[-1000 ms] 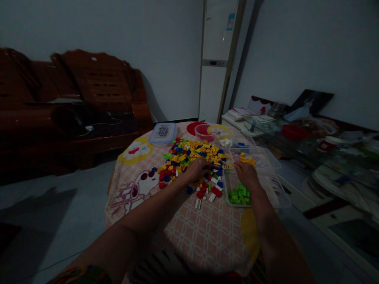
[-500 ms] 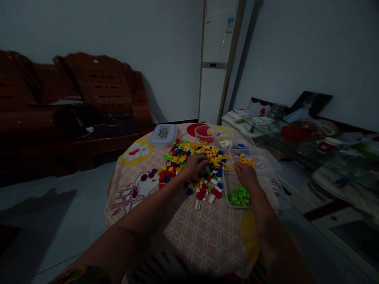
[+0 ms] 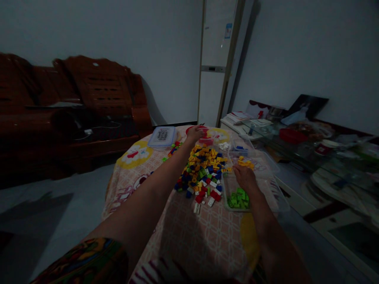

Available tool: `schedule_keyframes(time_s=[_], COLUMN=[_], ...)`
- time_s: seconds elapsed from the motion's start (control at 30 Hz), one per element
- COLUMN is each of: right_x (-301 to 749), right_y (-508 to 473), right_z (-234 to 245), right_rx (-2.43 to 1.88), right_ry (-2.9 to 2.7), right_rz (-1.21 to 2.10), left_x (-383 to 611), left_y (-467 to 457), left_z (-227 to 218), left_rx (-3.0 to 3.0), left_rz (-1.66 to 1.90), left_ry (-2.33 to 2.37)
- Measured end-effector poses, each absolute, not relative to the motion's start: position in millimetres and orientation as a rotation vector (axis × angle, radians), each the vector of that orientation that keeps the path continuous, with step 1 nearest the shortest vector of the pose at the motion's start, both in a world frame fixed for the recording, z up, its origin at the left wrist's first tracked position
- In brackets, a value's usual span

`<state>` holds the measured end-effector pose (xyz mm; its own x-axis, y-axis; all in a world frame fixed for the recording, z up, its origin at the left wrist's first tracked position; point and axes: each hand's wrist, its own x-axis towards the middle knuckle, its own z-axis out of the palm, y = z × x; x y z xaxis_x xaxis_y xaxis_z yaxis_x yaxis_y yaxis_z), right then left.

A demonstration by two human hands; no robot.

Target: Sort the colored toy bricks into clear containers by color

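A heap of small red, yellow, blue, green and white bricks (image 3: pixel 204 167) lies on the round table's patterned cloth (image 3: pixel 207 240). My left hand (image 3: pixel 194 133) is stretched far across the heap to the rim of a small clear bowl with red inside (image 3: pixel 208 139). Its fingers are bunched, and what they hold is too dark to make out. My right hand (image 3: pixel 245 176) rests palm down with loose fingers on a clear tray (image 3: pixel 271 193). It lies between the green bricks (image 3: pixel 238 198) and the yellow bricks (image 3: pixel 245 161) in that tray.
A flat blue-rimmed box (image 3: pixel 162 136) sits at the table's far left, and a small clear tub with blue bricks (image 3: pixel 241 147) behind the tray. A wooden sofa (image 3: pixel 89 98) stands left, a tall white air conditioner (image 3: pixel 214 63) behind, and a cluttered glass table (image 3: pixel 310 154) right.
My left hand has left the middle of the brick heap and reached forward to the red bowl at the far edge. The right hand has stayed on the tray.
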<state>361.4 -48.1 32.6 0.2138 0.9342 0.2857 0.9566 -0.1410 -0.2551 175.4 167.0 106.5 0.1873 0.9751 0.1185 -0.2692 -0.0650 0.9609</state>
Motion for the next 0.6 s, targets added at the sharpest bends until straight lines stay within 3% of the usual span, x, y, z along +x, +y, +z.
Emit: schedule_keyframes(time_s=[0.13, 0.33, 0.6], right_x=[361.4, 359.3, 360.1], right_y=[-48.0, -50.0, -49.5], right_z=[32.1, 36.8, 35.6], right_rx=[-2.124, -2.12, -2.119], right_ry=[-1.743, -1.759, -1.762], right_rz=[-0.09, -0.084, -0.12], left_x=[163.9, 133.6, 136.2], left_y=[147.8, 76.4, -14.7], left_z=[90.4, 52.6, 34.5], left_rx=[1.533, 2.116, 2.56], left_rz=[1.213, 0.879, 0.372], left_ry=[0.939, 0.851, 0.771])
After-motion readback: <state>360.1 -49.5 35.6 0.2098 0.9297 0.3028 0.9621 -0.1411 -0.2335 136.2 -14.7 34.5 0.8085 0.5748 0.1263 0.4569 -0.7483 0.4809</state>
